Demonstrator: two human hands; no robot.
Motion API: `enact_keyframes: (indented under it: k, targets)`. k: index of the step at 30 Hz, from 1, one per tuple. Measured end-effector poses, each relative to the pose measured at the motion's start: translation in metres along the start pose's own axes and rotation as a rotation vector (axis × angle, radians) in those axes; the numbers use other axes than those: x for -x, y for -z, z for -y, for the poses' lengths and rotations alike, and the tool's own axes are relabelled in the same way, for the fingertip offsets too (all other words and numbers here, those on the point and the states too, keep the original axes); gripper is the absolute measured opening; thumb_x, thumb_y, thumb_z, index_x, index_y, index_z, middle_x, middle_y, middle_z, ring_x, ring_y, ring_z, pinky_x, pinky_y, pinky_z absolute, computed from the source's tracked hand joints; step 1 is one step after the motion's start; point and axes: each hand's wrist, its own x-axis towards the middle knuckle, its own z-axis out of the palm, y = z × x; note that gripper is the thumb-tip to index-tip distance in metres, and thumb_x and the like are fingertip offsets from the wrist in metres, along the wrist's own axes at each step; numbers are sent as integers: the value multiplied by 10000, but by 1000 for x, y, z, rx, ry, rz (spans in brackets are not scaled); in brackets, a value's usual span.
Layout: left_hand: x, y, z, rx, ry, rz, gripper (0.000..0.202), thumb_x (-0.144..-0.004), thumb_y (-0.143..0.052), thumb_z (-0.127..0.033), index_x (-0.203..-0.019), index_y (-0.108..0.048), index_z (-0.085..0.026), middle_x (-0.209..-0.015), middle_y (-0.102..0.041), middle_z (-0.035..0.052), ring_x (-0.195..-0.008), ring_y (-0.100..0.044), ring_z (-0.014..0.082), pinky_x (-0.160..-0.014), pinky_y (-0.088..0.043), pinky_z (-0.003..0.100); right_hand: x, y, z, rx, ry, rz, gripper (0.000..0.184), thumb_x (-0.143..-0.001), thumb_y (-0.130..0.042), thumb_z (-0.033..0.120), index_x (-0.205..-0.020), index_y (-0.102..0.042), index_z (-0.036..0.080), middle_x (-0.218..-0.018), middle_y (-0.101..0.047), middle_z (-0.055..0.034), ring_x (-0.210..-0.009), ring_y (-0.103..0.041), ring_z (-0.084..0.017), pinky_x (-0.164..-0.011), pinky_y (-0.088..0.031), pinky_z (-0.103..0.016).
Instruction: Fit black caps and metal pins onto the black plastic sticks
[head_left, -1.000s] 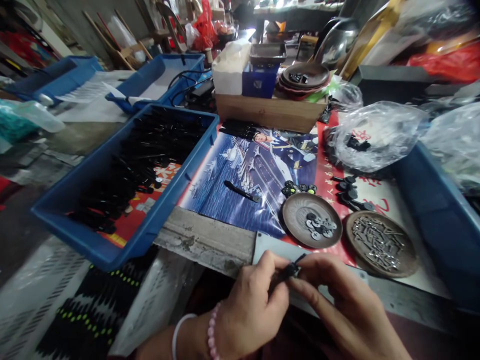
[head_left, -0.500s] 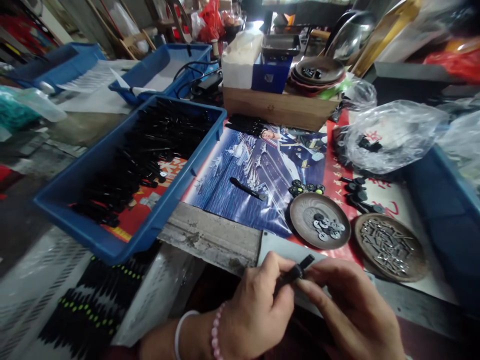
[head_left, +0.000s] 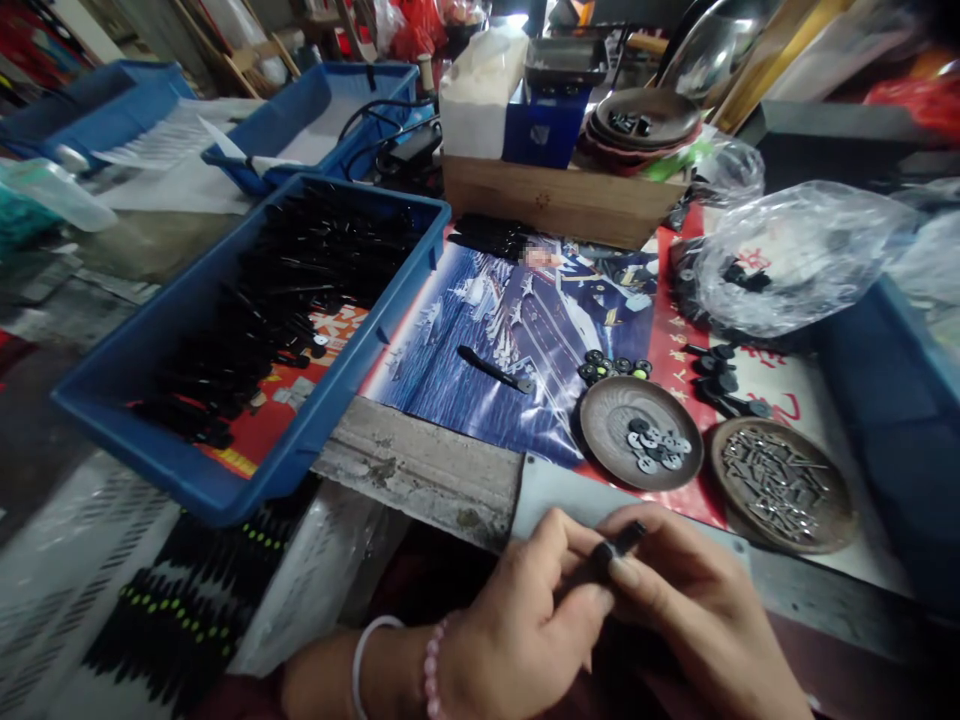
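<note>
Between my two hands is a small black plastic part (head_left: 604, 556) with a short stem pointing up to the right. My left hand (head_left: 517, 610), with a pink bead bracelet at the wrist, pinches its left side. My right hand (head_left: 694, 600) grips it from the right, thumb pressed on the part near the stem. Fingers cover the rest of it. Just beyond the hands stands a brown plate (head_left: 609, 425) holding round grey and black discs (head_left: 654, 448). To its right, metal rivet-like pins (head_left: 780, 485) fill another brown dish (head_left: 721, 462).
A blue tray (head_left: 330, 425) of long black pieces (head_left: 300, 270) stands left. One black strip (head_left: 495, 370) lies on the poster (head_left: 442, 390). Black wheel-like parts (head_left: 611, 366) sit behind the plate. At right are a plastic bag (head_left: 802, 270) and a blue bin (head_left: 877, 400).
My right thumb has come forward onto the black part beside its stem. Both hands and the part have shifted slightly right and down in view.
</note>
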Motion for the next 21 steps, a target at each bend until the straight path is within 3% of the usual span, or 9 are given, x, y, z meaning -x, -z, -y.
enact_keyframes:
  k: [4, 9, 13, 18, 21]
  targets:
    - [-10, 1, 2, 311, 88, 164, 368, -907, -660, -437, -1077, -487, -160, -786, -645, 13, -403, -449, 29, -385, -341, 149, -7, 10, -4, -24, 66, 1, 237, -902, -709, 450, -883, -717, 214, -680, -646, -4, -539, -556, -130, -498, -458, -204]
    - [-12, 3, 5, 306, 128, 211, 467, -918, -589, -606, -1049, -473, -173, -618, -601, -41, -317, -402, 42, -305, -285, 139, -9, 7, -7, 15, 54, 4, 276, -882, -729, 451, -779, -682, 200, -705, -633, -11, -627, -562, -149, -556, -482, -206]
    - [-7, 5, 5, 322, 121, 156, 370, -955, -560, -525, -1062, -499, -177, -570, -577, -60, -307, -348, 44, -297, -246, 146, -6, -4, -3, 32, 90, 4, 283, -914, -690, 442, -771, -635, 205, -698, -582, 2, -633, -519, -139, -559, -469, -192]
    - [1, 11, 1, 1, 45, 98, 88, -963, -547, -266, -964, -578, -184, -508, -483, -79, -405, -415, 56, -427, -348, 145, -8, -10, 6, 124, 164, 97, 314, -933, -650, 436, -727, -588, 208, -667, -539, 8, -608, -509, -144, -540, -464, -199]
    - [4, 17, -1, 157, 60, 115, 135, -915, -614, -309, -938, -568, -184, -521, -495, -72, -404, -399, 54, -414, -316, 153, -11, -14, 14, 266, 292, 118, 294, -949, -627, 422, -739, -605, 218, -671, -582, 1, -613, -553, -156, -549, -485, -201]
